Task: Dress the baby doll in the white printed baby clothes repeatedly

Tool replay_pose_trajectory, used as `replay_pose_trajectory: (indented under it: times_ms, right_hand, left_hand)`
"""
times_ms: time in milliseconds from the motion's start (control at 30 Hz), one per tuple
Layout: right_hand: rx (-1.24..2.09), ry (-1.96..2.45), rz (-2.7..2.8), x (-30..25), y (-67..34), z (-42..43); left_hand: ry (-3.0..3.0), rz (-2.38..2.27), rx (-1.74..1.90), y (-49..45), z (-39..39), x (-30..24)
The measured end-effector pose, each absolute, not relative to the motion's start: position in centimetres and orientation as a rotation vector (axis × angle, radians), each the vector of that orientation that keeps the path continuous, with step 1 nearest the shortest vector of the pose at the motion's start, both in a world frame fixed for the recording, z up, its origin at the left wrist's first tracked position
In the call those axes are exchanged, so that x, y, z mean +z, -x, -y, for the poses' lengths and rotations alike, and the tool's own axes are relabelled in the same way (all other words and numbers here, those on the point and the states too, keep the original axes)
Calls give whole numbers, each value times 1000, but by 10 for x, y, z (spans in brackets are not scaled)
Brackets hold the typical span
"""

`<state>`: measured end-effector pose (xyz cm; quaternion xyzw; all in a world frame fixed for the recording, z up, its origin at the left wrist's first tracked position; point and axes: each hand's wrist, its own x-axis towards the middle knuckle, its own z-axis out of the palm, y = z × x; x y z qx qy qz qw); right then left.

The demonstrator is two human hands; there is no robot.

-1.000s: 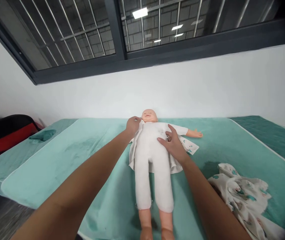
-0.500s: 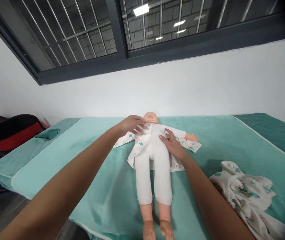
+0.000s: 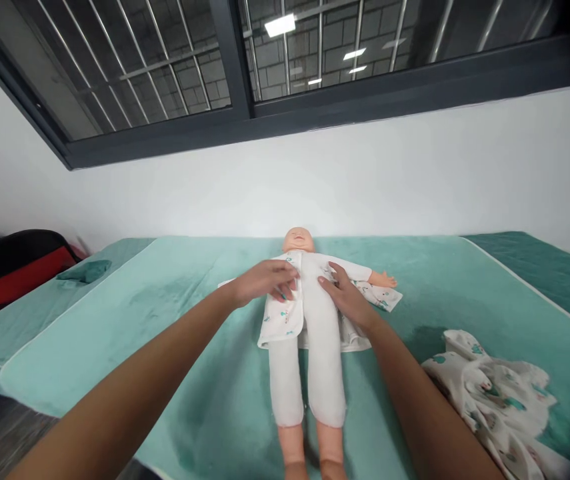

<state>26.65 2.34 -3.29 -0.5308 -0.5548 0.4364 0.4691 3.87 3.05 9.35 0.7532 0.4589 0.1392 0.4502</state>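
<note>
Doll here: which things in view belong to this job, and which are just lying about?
In hand:
Doll, right hand at its torso
Shirt, under left hand

Lying about:
Bunched cloth, though its similar print may link it
Red-and-black item

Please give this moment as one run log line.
left hand: over printed jacket | right hand: at doll's torso | crumpled printed cloth: on green bedding

Laying a half-curled left hand (image 3: 271,280) over the printed jacket (image 3: 285,320) on the doll (image 3: 325,380); resting the right hand (image 3: 349,297) at its white-clad torso (image 3: 313,283). Working above a green bedcover (image 3: 139,307), near a crumpled cloth (image 3: 509,393), before a wall (image 3: 389,173) and barred window (image 3: 245,93).
</note>
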Motion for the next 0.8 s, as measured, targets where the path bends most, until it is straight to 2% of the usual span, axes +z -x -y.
replay_pose_trajectory:
  times_ms: [133, 333, 533, 800]
  right_hand:
    - [1085, 1312, 1440, -30, -275, -22]
    - [1059, 1261, 1413, -30, -271, -21]
    - [1078, 1091, 1433, -31, -267, -22]
    - [979, 1183, 1521, -26, -270, -21]
  left_hand:
    - [-2193, -1807, 465, 3, -52, 48]
    - [-2429, -1979, 193, 61, -48, 4]
    - [-2548, -2085, -2, 78, -71, 14]
    - [-2489, -2068, -136, 51, -90, 31]
